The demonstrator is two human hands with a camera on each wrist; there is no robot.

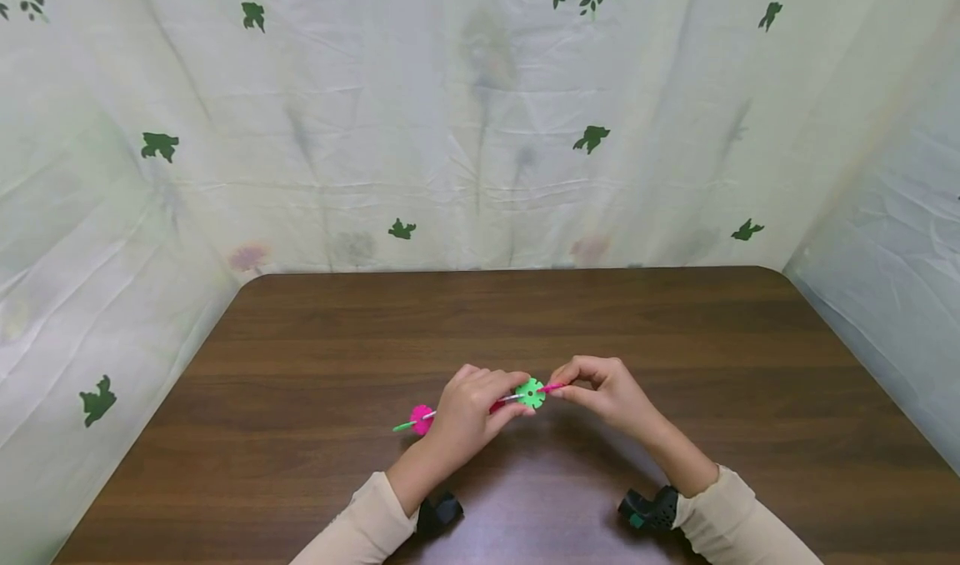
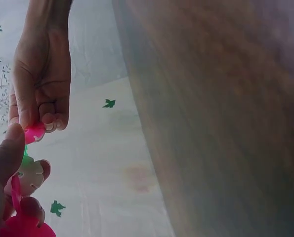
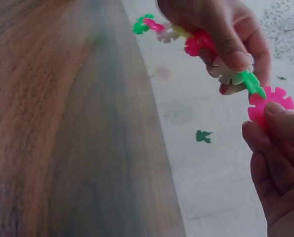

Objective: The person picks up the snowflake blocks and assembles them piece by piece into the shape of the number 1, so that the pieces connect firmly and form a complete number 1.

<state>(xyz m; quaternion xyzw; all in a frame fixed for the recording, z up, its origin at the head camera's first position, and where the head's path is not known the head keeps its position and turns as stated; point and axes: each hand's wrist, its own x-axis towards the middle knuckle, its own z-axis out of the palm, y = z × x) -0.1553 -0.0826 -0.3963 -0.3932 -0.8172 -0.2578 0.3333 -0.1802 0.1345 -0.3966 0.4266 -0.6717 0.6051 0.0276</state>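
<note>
A chain of notched plastic discs in green, pink, white and yellow stretches between the two hands. My left hand grips it near its right end, thumb on a white disc in the right wrist view. Beyond that thumb stands a green disc, facing the head camera. With thumb and fingertips, my right hand pinches the end pink disc, whose edge meets the green one. The chain's other end, with a pink disc and a green one, sticks out left past my left hand; its middle is hidden behind the fingers.
The hands are over a brown wood-grain table. A pale curtain with green leaf prints hangs behind it and along both sides. Black wrist devices sit at both cuffs, low above the table's near part.
</note>
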